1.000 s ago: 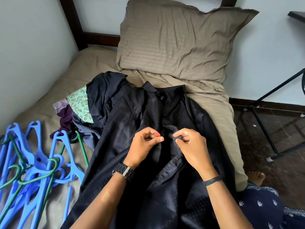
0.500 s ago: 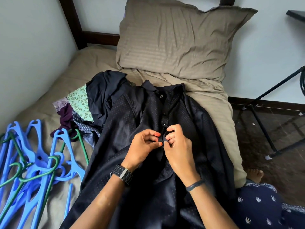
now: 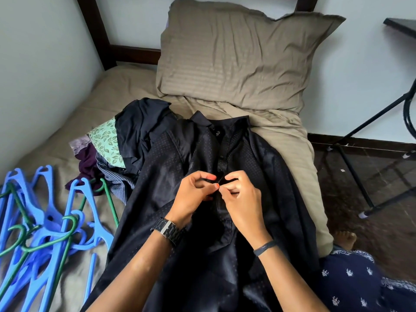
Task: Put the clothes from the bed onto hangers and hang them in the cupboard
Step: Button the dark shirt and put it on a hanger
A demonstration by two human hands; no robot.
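Dark satin shirt with a dotted weave [image 3: 171, 176] lies face-up along the bed [image 3: 126, 91], collar toward the taupe striped pillow [image 3: 236, 59], likely spread flat so its front placket can be worked. The left hand [image 3: 193, 194] and right hand [image 3: 240, 199] meet at mid-placket, fingers pinching the cloth at a button. Blue and green plastic hangers [image 3: 45, 226] wait beside a crumpled clothes pile [image 3: 105, 149]. Pale walls surround; no cupboard shows.

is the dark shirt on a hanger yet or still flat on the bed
Flat on the bed, no hanger visible in it. The dark shirt lies spread out while both hands pinch its placket; the hangers sit piled beside it.
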